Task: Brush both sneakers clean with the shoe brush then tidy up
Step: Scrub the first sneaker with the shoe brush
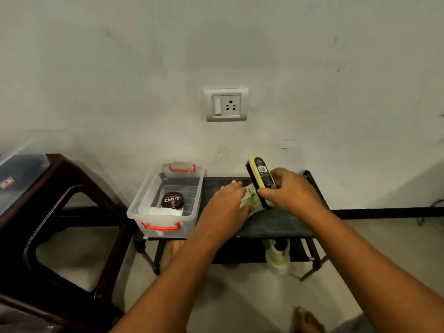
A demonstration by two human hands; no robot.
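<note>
Sneakers, I count two: first sneaker (251, 200) gripped by my left hand (225, 203), my right hand (288, 191) clasping the one brush (260, 175) against it; second sneaker (278, 257) lies below my right hand.

Both forearms (182, 267) and a foot (306, 319) are bare.

The round black polish tin (172, 200) in the clear plastic box (144, 203) reads "Cherry"; the yellow brush's barcode label (262, 169) is too small to read.
</note>
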